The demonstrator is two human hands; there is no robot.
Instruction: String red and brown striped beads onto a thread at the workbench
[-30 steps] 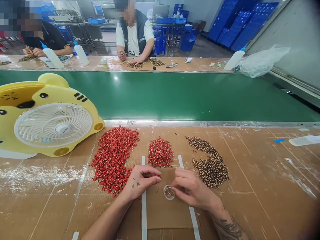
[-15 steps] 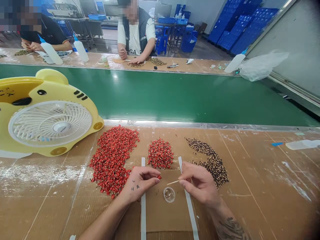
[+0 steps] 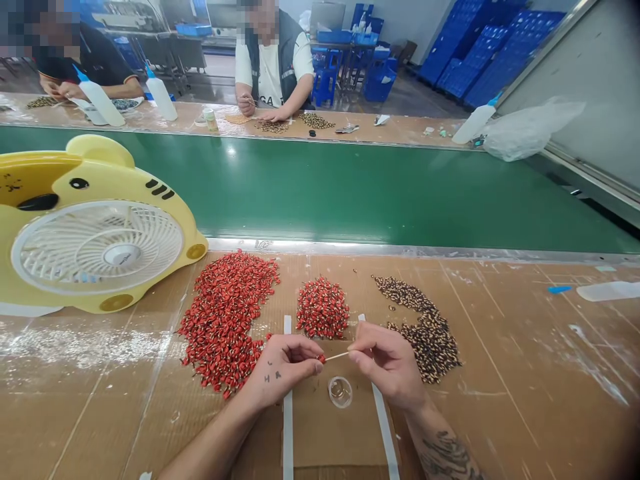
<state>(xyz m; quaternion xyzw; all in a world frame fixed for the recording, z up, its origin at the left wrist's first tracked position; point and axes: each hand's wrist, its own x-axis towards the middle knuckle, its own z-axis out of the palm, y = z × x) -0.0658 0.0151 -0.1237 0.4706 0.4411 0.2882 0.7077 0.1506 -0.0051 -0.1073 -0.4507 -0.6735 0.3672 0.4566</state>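
My left hand (image 3: 287, 367) pinches a small red piece (image 3: 321, 358) between thumb and fingertips. Between the thumb and finger of my right hand (image 3: 387, 363) is a thin wooden stick (image 3: 337, 357), its tip at the red piece. Just below them a small clear round cup (image 3: 341, 392) stands on a cardboard sheet (image 3: 335, 440) edged with white tape strips. Behind my hands lies a small heap of red pieces (image 3: 323, 308). A larger red heap (image 3: 225, 320) spreads beside my left hand, and a pile of black-and-gold pieces (image 3: 430, 333) is beyond my right hand.
A yellow animal-shaped fan (image 3: 100, 227) stands at the left. A green conveyor belt (image 3: 350, 193) runs across, with two people seated beyond it. A white bottle (image 3: 607, 291) lies at the right near a blue cap (image 3: 559, 289). A plastic bag (image 3: 525, 133) sits at the far right.
My right hand has moved left, bringing the stick's tip from a short gap away to the red piece. My left hand stays nearly in place with its pinch.
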